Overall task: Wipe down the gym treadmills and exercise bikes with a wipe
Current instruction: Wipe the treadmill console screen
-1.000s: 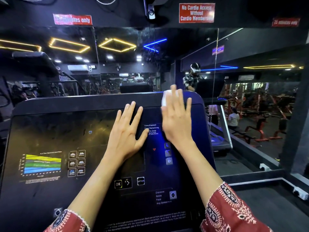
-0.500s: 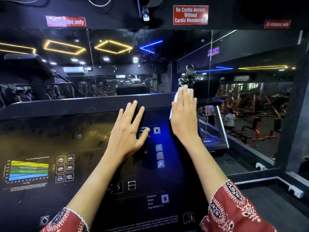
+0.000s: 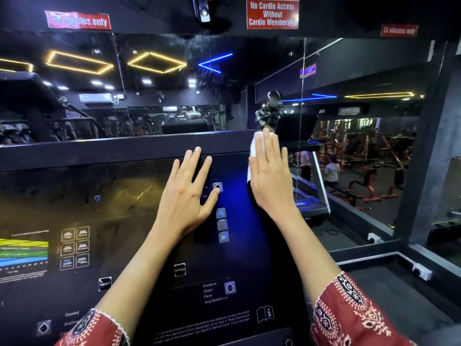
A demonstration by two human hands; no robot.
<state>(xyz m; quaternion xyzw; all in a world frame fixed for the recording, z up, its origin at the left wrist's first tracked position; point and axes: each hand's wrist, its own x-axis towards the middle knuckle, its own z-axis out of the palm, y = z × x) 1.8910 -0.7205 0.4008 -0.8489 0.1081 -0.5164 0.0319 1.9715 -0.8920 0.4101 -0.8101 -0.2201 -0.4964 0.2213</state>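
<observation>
Now pressing the wipe (image 3: 255, 152) under the right hand (image 3: 270, 181), fingers straight and close together, further right than half a second ago, at the upper right edge of the treadmill console (image 3: 112, 186). Still keeping the left hand (image 3: 185, 196) flat there, fingers spread, thumb by a diamond button (image 3: 217, 186). Showing only as a white strip, peeking out past the fingertips and thumb side.
</observation>
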